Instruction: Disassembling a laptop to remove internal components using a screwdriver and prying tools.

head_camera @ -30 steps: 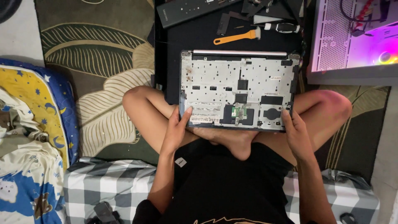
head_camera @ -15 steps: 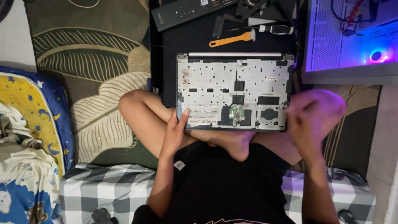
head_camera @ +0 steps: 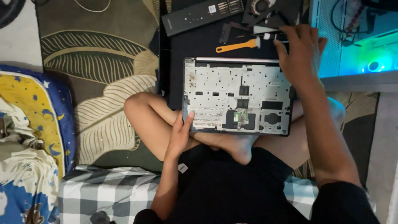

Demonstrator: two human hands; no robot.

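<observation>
An opened laptop base [head_camera: 232,89], grey-white inside with small dark parts, rests on my crossed legs. My left hand [head_camera: 180,135] grips its near left corner, thumb on the inner surface. My right hand [head_camera: 299,56] is stretched past the laptop's far right corner, fingers down on small black and white parts [head_camera: 269,36] on a black mat [head_camera: 195,45]. I cannot tell whether it holds any of them. An orange-handled tool [head_camera: 236,45] lies just left of that hand.
A long black panel [head_camera: 199,15] and a black fan part [head_camera: 261,7] lie at the mat's far edge. A computer case with blue-green light [head_camera: 365,54] stands at right. A leaf-patterned rug [head_camera: 99,91], a checked cushion [head_camera: 107,191] and bedding [head_camera: 29,137] lie to the left.
My right hand left the laptop's near right corner and swung up and away to the small parts beyond the far right corner. The left hand stayed put.
</observation>
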